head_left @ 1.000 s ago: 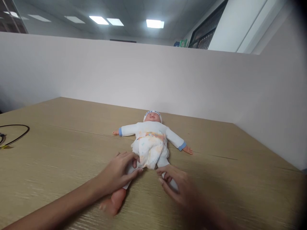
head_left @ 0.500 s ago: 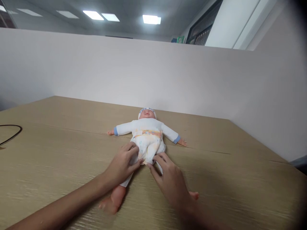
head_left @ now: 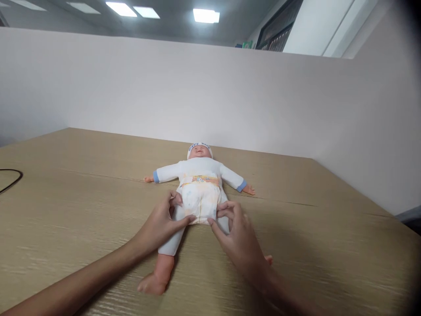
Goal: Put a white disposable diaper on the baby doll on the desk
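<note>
A baby doll (head_left: 201, 166) in a white suit with blue cuffs and a printed white cap lies on its back, arms spread. Around its hips is a white diaper (head_left: 200, 199) with an orange patterned waistband. On the diaper's left edge, my left hand (head_left: 167, 215) has its fingers curled and its thumb at the lower corner. My right hand (head_left: 235, 232) grips the opposite edge, thumb near the bottom and fingers bent at the side. Behind my right hand and wrist, most of one doll leg is hidden; only the toes show.
The doll lies on a wooden table (head_left: 98, 197) with a seam across it. A black cable (head_left: 20, 175) loops in at the left edge. A pale partition wall (head_left: 148, 87) rises behind the table and continues on the right.
My hands have moved apart, and the diaper's front, bunched between them before, is now spread flatter and wider. The view has shifted slightly.
</note>
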